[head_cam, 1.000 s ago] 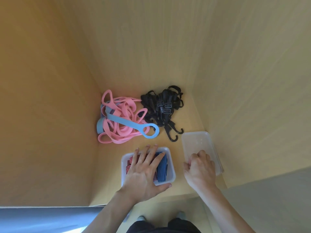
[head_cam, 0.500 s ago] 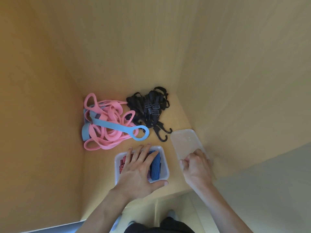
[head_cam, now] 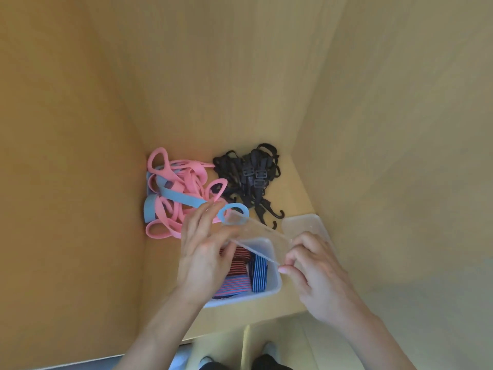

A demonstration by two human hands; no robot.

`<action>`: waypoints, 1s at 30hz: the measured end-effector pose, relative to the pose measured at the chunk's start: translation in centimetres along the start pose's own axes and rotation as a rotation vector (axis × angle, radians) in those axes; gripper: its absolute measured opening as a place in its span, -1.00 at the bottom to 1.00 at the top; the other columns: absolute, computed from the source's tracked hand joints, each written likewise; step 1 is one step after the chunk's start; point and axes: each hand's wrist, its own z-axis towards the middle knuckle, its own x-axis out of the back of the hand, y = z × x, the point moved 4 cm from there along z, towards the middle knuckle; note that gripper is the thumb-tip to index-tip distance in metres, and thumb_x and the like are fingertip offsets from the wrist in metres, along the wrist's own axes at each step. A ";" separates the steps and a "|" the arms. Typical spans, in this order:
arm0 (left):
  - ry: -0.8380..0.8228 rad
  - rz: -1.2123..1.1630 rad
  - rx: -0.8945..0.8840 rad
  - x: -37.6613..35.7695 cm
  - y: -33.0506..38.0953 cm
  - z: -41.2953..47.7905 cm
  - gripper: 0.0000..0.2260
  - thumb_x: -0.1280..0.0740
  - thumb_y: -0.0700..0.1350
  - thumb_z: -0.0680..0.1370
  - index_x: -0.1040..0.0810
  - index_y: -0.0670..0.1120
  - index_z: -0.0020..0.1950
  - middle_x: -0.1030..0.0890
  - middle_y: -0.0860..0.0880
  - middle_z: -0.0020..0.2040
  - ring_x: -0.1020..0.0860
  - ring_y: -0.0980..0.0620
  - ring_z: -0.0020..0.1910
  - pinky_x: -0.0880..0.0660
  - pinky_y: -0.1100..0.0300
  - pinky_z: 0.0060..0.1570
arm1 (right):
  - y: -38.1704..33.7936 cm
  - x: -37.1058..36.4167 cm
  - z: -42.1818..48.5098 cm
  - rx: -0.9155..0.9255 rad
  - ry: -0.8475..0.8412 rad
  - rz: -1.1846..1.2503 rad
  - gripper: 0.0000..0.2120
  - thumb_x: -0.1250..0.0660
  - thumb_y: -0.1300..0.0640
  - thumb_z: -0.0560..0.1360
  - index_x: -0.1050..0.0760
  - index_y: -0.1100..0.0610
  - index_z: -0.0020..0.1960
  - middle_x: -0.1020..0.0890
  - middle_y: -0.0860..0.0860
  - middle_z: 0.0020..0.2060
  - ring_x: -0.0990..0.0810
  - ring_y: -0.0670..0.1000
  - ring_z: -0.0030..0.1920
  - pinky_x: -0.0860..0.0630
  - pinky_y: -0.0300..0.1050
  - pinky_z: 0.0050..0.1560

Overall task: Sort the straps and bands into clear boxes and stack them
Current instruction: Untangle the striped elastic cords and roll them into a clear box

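Over the clear box (head_cam: 276, 284) at the shelf's (head_cam: 160, 265) front edge, left hand (head_cam: 205, 252) and right hand (head_cam: 318, 275) pinch a lid (head_cam: 258, 237).

The light is soft and warm, with no strong bright spot. The wooden wall (head_cam: 66, 129) on the left looks deep orange. The right side looks paler and goes grey low down. Shadows are faint, just a little dark under the black straps (head_cam: 248, 177). The clear lid (head_cam: 262, 235) has a pale shine. The left hand (head_cam: 205, 252) and right hand (head_cam: 320, 281) look a bit fuzzy. The walls bend near the picture's edges.
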 end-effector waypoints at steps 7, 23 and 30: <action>0.086 -0.092 0.031 3.0 -0.3 -0.9 -0.92 -0.45 -0.15 0.44 -0.74 -0.02 -0.20 -0.64 0.04 0.08 -0.53 -0.03 0.18 -0.39 -0.24 0.24 | 1.7 0.8 0.8 -0.108 0.108 0.305 -0.76 -0.53 0.07 0.45 -0.50 0.02 0.02 -0.54 -0.18 0.00 -0.56 -0.10 0.08 -0.41 -0.31 0.13; 0.049 -0.274 0.696 1.5 -3.8 -5.6 -0.69 -0.53 -0.13 0.49 -0.54 0.15 0.12 -0.48 0.24 -0.25 -0.44 0.17 -0.31 -0.36 0.46 -0.28 | 2.5 -7.3 1.3 -0.327 0.087 0.514 -0.61 -0.41 0.28 0.54 -0.53 -0.03 0.31 -0.47 -0.13 -0.38 -0.48 -0.07 -0.37 -0.41 -0.36 -0.28; -0.010 -0.079 0.531 -0.5 -3.5 -6.5 -0.63 -0.44 -0.11 0.55 -0.52 0.07 0.34 -0.46 0.22 -0.01 -0.51 0.07 0.02 -0.50 0.07 0.08 | 3.3 -8.0 -0.4 -0.366 -0.048 0.303 -0.60 -0.38 0.12 0.57 -0.44 0.02 0.38 -0.46 -0.13 -0.37 -0.53 -0.13 -0.28 -0.43 -0.34 -0.31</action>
